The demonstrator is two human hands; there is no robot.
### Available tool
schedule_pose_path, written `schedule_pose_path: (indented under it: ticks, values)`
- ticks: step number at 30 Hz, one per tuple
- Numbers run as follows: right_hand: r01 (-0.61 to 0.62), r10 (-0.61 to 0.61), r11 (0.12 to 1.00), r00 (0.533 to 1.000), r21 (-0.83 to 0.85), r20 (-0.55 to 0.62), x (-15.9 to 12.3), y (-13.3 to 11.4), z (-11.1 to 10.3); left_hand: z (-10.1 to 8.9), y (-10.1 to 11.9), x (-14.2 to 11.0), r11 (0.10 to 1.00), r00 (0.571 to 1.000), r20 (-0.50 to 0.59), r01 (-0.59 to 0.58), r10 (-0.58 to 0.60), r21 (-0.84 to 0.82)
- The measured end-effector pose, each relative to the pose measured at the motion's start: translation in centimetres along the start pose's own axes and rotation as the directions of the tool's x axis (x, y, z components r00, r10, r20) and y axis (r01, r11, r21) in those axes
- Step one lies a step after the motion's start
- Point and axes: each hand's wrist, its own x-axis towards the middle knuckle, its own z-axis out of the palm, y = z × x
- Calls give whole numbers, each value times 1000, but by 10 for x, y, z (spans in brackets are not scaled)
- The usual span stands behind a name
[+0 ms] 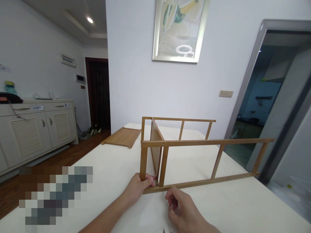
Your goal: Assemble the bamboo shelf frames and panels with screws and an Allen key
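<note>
A wooden shelf frame (194,142) lies on its side on the white table (116,168), with one wooden panel (156,132) standing between its two ladder-like sides. My left hand (138,187) is closed round the near lower corner of the frame, thumb and fingers by the panel's bottom end. Just right of it, my right hand (181,205) has its fingers curled on a thin metal hex key (165,198). The key's upper end is close to the bottom rail, near a small screw hole (157,191); whether it touches the rail I cannot tell.
A second wooden panel (123,136) lies flat at the table's far left. Small dark pointed items (165,230) show at the bottom edge. Beyond the table are a white wall with a framed picture (179,30), a doorway (257,90) on the right and a white cabinet (36,129) on the left.
</note>
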Motion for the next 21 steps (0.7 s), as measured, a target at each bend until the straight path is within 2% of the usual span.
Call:
schedule_pose_path:
  ticks: [6, 13, 21]
  values:
    - [-70, 70, 997, 997, -21, 19, 3, 3, 0, -1, -2, 2, 1000, 1000, 3, -5, 5, 0]
    - [-4, 4, 1000, 998, 4, 63, 0, 1, -6, -1, -1, 1, 1000, 1000, 7, -5, 4, 26]
    - [85, -85, 996, 996, 15, -18, -1, 5, -2, -2, -4, 2, 1000, 1000, 14, -2, 2, 1]
